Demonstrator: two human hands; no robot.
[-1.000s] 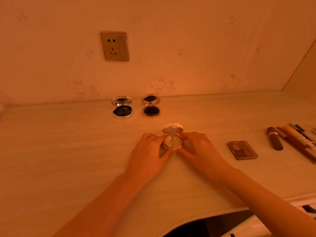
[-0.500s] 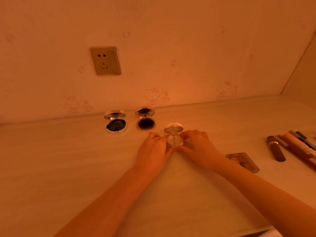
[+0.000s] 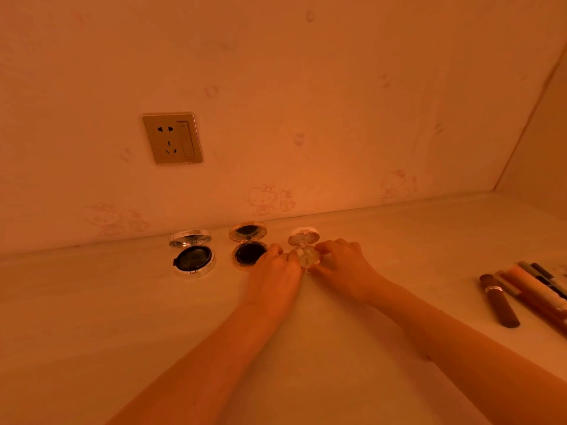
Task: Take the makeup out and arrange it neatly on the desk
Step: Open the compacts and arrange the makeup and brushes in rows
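Currently the pale round compact point(image 3: 305, 254), lid tipped up toward the wall, sits on the desk point(image 3: 122, 317) directly between both hands. The left hand point(image 3: 274, 279) pinches its base from one side and the right hand point(image 3: 346, 268) from the other, fingertips curled on the rim, neither hand nearer. It lies just right of the gold compact point(image 3: 248, 245), which stands beside the silver compact point(image 3: 193, 256), so the row runs sideways along the wall. All three are hard, glossy, hinged shells; lining it up probably needs only a slight sideways nudge.
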